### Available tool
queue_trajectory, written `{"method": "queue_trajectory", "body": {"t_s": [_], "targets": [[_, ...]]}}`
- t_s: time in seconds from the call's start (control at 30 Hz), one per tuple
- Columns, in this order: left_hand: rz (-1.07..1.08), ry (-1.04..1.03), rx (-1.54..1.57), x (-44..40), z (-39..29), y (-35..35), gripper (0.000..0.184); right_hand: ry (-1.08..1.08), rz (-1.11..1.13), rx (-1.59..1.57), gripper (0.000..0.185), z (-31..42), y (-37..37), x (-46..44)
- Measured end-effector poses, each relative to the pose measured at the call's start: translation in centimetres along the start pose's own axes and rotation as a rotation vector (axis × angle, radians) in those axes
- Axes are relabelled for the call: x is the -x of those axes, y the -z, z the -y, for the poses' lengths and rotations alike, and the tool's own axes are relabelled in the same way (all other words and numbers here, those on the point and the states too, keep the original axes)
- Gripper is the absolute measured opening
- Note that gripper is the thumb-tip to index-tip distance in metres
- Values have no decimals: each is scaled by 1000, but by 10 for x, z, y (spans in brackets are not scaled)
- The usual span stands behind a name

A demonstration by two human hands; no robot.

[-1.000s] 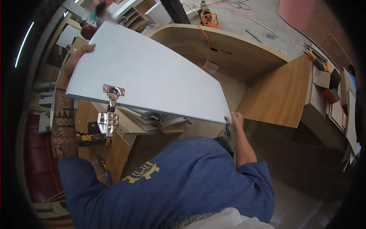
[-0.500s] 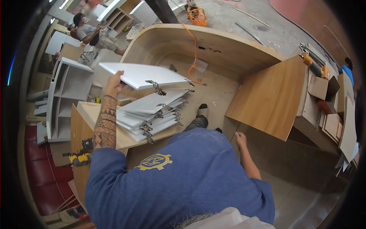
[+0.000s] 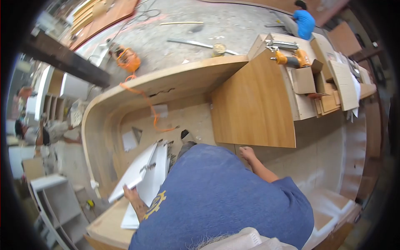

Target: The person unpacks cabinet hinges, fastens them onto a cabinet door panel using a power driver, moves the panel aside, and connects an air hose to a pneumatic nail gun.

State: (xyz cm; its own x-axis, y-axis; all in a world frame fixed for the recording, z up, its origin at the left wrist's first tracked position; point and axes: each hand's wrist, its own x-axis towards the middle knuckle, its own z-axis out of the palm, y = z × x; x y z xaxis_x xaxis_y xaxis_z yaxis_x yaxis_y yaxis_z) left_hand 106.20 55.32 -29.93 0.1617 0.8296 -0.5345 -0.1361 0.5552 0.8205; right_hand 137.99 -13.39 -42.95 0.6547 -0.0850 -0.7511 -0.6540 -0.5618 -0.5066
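Observation:
A white panel point(image 3: 134, 171) with a metal hinge on its edge is gripped at its near end by my left hand point(image 3: 132, 196). Beneath and beside it lie more white panels point(image 3: 153, 181), stacked on a wooden surface point(image 3: 109, 225); hinges line their right side, partly hidden by my blue shirt. My right hand point(image 3: 247, 154) holds no panel and hangs near the lower edge of a brown wooden panel point(image 3: 254, 108). Its fingers look curled, and whether anything small is in them cannot be made out.
A curved wooden wall point(image 3: 166, 77) runs around the far side, with an orange hose point(image 3: 151, 109) over it. A nail gun point(image 3: 293, 59) and an open cardboard box point(image 3: 306, 80) rest on the right-hand cabinet. A person in blue point(image 3: 304, 23) is at the back right.
The view has turned to the right. The white panel has gone from being held by both hands to my left hand alone, and is now low over the stack. My right hand has let go of it.

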Motion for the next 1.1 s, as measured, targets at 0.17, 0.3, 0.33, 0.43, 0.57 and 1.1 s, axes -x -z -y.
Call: {"method": "queue_trajectory", "body": {"t_s": [0.17, 0.3, 0.33, 0.43, 0.57, 1.1], "targets": [[91, 174, 0, -2, -2, 56, 53, 116, 163, -47, 35, 197, -30, -5], [-46, 318, -94, 5, -18, 71, 47, 245, 66, 57, 45, 289, -40, -41], [-119, 324, -165, 4, -19, 73, 46, 234, 41, 87, 43, 311, -41, -41], [-260, 337, -314, 5, -12, 64, 45, 259, 37, 116, 43, 339, -51, -67], [-377, 354, -454, 11, 1, 32, 44, 234, 76, 160, 44, 349, -64, -82], [-784, 219, -652, 6, 6, -29, 41, 95, 170, 103, 26, 344, 10, -172]]}}
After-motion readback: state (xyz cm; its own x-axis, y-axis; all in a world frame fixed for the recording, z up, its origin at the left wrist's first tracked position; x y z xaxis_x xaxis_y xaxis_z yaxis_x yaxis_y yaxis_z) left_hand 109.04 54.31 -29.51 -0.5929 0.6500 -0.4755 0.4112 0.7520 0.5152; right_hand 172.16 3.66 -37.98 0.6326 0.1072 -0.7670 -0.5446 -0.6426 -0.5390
